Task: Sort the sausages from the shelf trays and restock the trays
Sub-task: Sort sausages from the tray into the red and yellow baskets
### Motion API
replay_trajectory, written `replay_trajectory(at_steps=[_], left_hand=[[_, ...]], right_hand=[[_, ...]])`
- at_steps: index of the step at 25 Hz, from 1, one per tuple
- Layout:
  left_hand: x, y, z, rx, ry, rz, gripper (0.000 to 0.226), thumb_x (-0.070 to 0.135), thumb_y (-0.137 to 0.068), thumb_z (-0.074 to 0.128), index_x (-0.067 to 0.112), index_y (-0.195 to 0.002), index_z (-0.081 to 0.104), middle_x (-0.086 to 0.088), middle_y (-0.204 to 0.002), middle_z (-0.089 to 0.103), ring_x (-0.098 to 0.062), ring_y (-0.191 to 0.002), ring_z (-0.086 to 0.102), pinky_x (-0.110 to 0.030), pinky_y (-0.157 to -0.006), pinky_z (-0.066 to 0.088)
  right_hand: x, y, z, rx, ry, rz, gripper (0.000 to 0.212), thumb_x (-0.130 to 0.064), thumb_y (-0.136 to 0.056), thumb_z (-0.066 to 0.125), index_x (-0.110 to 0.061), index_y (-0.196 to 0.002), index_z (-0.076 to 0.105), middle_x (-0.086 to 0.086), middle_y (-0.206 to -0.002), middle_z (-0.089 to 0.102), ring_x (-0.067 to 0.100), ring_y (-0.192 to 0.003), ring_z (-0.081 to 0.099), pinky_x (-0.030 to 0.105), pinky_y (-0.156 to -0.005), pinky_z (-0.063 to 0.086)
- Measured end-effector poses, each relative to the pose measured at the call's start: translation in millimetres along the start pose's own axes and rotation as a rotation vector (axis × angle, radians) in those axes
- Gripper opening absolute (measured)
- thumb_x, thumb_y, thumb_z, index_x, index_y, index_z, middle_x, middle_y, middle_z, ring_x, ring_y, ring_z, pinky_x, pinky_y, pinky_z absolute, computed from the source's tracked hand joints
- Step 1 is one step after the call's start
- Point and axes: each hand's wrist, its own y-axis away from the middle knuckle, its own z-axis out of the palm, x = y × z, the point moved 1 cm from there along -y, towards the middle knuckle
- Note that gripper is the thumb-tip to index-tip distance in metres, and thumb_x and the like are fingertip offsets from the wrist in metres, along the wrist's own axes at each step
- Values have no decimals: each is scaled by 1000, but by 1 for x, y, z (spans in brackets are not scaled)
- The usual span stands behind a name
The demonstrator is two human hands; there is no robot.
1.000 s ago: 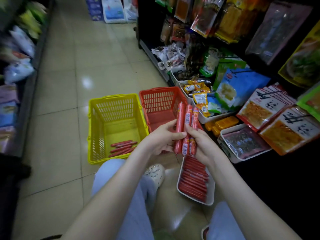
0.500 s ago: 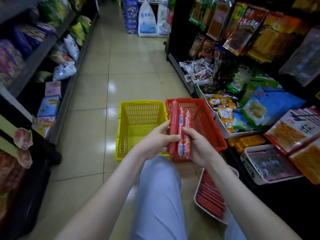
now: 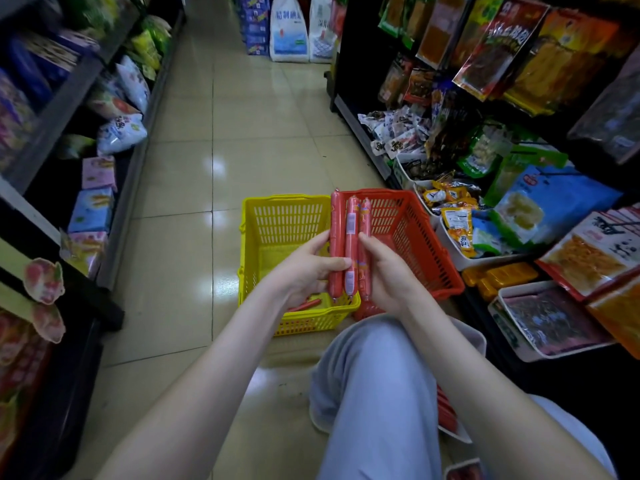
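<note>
Head view, centre: left hand (image 3: 304, 268) and right hand (image 3: 388, 273) grip three long red wrapped sausages (image 3: 350, 237); few lie in yellow plastic basket (image 3: 284, 220), so sorting seems early, restocking undone.

On floor (image 3: 207, 161): left basket (image 3: 284, 220) beside right basket (image 3: 408, 230); sausages (image 3: 350, 244) above both; shelf trays (image 3: 452, 252) right.

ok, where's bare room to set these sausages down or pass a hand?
Free: the tiled floor between the yellow basket and the left shelf; most of the yellow basket's bottom, beyond the few sausages at its near end; the red basket, as far as its inside shows. Crowded: the right shelf trays, packed with packets.
</note>
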Motion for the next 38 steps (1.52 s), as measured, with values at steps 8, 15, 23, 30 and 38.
replay_trajectory(at_steps=[8,15,23,30,38], left_hand=[[2,7,-1,-32,-21,65,65,-5,-85,61,28,-139,45,-7,-99,72,-21,-84,70,-35,-67,56],[-13,3,-41,123,32,44,61,-1,-83,66,28,-134,50,-6,-98,72,-19,-80,70,-34,-69,56],[-47,-62,-148,493,126,-39,59,-5,-85,60,31,-129,47,-2,-91,69,-10,-65,69,-22,-56,55],[-107,-166,-199,618,200,-131,63,-4,-83,62,23,-138,45,-7,-99,70,-16,-71,70,-30,-61,59],[-151,-244,-149,239,-1,-235,59,-7,-84,61,27,-131,48,-1,-86,71,-8,-69,65,-22,-60,50]], right_hand=[[5,8,-6,-89,223,-217,42,-7,-93,49,-5,-135,43,15,-114,63,23,-98,65,35,-76,57],[14,-34,-5,-100,575,-156,36,-1,-90,58,-10,-125,50,18,-109,63,25,-95,65,42,-81,54],[57,-190,-75,-198,1546,43,34,-6,-88,57,-12,-121,54,10,-112,61,22,-101,56,26,-76,37],[160,-278,-122,-389,1576,170,45,-22,-93,58,-19,-137,47,3,-135,54,20,-128,46,25,-98,33],[149,-284,-152,-59,422,313,23,-5,-91,56,1,-114,56,9,-93,69,10,-78,67,23,-73,53]])
